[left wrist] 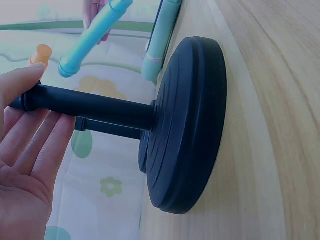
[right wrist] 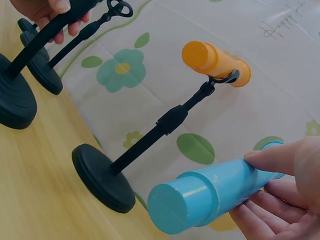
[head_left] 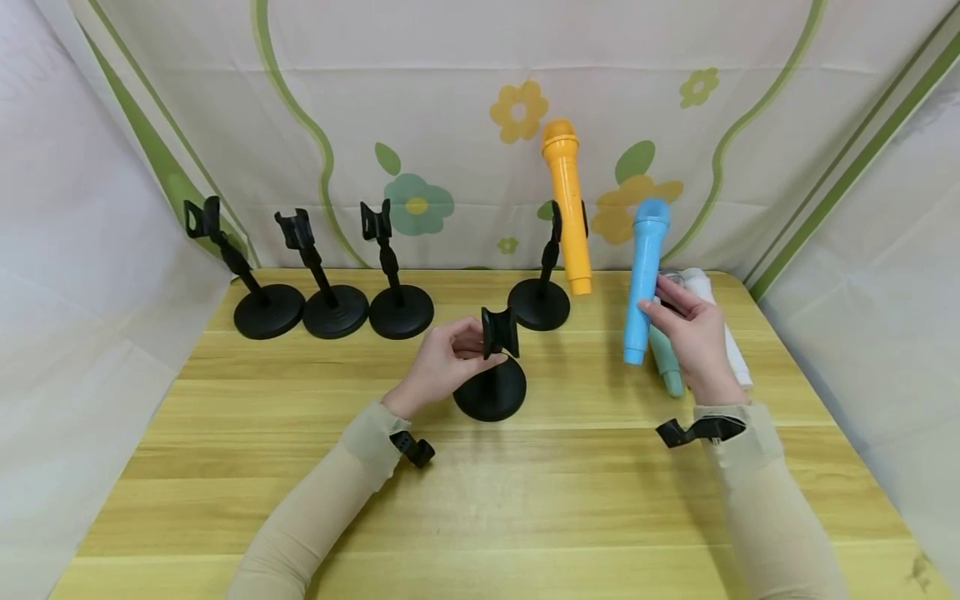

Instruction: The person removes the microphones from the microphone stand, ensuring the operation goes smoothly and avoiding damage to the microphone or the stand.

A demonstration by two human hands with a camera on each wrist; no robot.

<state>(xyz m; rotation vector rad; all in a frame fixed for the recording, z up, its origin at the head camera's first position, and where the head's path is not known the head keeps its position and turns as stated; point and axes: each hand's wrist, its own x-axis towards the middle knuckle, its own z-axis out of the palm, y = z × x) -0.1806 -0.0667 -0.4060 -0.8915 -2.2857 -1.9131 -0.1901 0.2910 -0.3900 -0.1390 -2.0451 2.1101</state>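
My left hand pinches the stem of a black desktop microphone stand, thumb on one side and fingers on the other. The stand's round base is low over the wooden table, its clip pointing up. In my right hand is a light blue toy microphone, held by its handle between thumb and fingers, head upward and in the air. Behind, an orange microphone sits tilted in the clip of another black stand. The right wrist view shows the blue microphone's flat end cap close up.
Three more black stands line the table's back left, their clips holding nothing. A green microphone and a white microphone lie at the right, partly behind my right hand. A flower-printed cloth hangs behind the wooden table.
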